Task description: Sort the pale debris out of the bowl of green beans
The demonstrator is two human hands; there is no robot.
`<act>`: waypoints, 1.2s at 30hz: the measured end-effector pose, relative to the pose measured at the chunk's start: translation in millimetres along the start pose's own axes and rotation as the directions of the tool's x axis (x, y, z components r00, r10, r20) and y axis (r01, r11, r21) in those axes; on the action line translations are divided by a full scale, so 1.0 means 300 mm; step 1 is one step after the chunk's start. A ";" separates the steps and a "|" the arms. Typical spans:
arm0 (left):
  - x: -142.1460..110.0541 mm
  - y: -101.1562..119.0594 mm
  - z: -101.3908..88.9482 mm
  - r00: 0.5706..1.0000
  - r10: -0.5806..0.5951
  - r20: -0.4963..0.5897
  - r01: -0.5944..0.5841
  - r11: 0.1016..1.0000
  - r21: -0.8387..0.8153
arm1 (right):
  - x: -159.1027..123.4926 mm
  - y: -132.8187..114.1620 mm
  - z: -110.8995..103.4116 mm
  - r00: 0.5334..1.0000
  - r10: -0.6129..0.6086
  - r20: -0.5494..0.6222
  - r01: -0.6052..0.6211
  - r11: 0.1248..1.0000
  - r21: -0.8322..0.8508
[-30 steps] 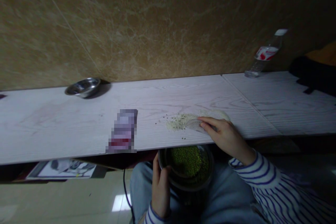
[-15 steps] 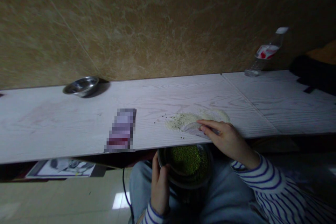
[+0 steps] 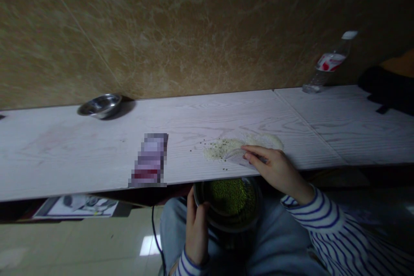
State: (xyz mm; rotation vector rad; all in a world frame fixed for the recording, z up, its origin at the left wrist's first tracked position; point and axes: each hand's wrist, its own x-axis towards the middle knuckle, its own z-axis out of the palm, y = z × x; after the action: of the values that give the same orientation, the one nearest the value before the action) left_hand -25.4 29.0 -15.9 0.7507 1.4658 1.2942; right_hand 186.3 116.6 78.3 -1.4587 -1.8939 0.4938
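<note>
My left hand (image 3: 197, 228) grips the left rim of a metal bowl (image 3: 255, 220) below the table's front edge, above my lap. Green beans (image 3: 228, 196), looking like mung beans, lie inside it. My right hand (image 3: 274, 166) is closed on a thin, clear, curved plastic scraper (image 3: 237, 156), held tilted with its edge at the tabletop. Just beyond the scraper, a pile of pale grains (image 3: 223, 148), rice-like, is spread on the table with some dark green beans mixed in. A few loose beans lie to the left and in front of the pile.
A shallow steel bowl (image 3: 101, 107) stands at the back left by the wall. A blurred-out flat object (image 3: 148, 161) lies left of the grains. At the back right are a plastic bottle (image 3: 328, 64) and a dark bag (image 3: 384, 88). A black cable (image 3: 157, 237) hangs below the table.
My right hand and the scraper have shifted very slightly left. My left hand stays on the bowl's rim, and the grains look nearly the same.
</note>
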 end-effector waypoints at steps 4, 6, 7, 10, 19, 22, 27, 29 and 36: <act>-0.001 0.002 0.001 1.000 0.000 -0.003 0.000 1.000 -0.008 | -0.003 -0.008 0.001 1.000 -0.013 0.012 0.013 1.000 0.003; -0.002 0.002 0.001 1.000 -0.002 -0.005 0.002 1.000 -0.017 | -0.005 -0.005 0.002 1.000 -0.019 0.012 0.019 1.000 0.011; -0.003 0.002 0.001 1.000 0.001 -0.004 -0.001 1.000 -0.014 | -0.006 -0.003 0.002 1.000 -0.022 0.015 0.022 1.000 0.014; -0.004 0.001 0.001 1.000 0.017 0.003 -0.017 1.000 -0.001 | -0.007 -0.006 0.009 0.999 -0.029 0.021 0.028 0.999 0.025; -0.002 -0.006 -0.002 1.000 -0.005 -0.017 0.006 1.000 0.023 | 0.007 -0.041 0.040 0.999 -0.044 0.024 0.044 0.999 0.011; 0.001 -0.011 -0.003 1.000 -0.009 -0.015 0.009 1.000 0.007 | 0.007 -0.024 0.025 0.999 -0.041 -0.007 0.041 0.999 -0.007; 0.006 -0.016 -0.003 1.000 -0.011 -0.009 0.011 1.000 -0.001 | 0.010 0.012 -0.004 0.997 -0.023 -0.070 0.020 0.999 -0.038; 0.007 -0.017 -0.004 1.000 -0.003 -0.011 0.003 1.000 0.009 | 0.011 0.013 -0.005 0.997 -0.021 -0.075 0.018 0.999 -0.032; 0.010 -0.014 -0.009 1.000 -0.023 -0.001 0.023 1.000 -0.009 | 0.010 -0.017 0.019 1.000 -0.013 -0.020 0.013 1.000 0.000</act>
State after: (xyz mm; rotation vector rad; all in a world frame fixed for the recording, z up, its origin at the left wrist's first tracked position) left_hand -28.1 29.9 -20.9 0.7256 1.4647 1.2832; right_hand 178.2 118.6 78.7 -1.4456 -1.8864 0.4721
